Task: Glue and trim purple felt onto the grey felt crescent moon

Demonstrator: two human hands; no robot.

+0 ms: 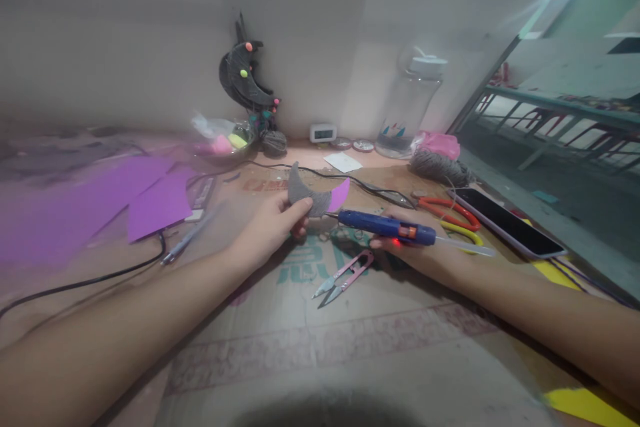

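We pinch the crescent (300, 190) in our left hand (277, 219), thumb on top, its pink tip (341, 196) pointing right. Our right hand (417, 252) curls round the glue gun (385, 224), its nozzle at the crescent's lower edge; whether they touch we cannot tell. Cardboard (400, 373) spreads toward us below the snips (351, 279), while pliers (473, 217) and phone (510, 220) bound the right. Purple sheets (160, 203) blur leftward, and most fingers beneath the crescent are hidden from us.
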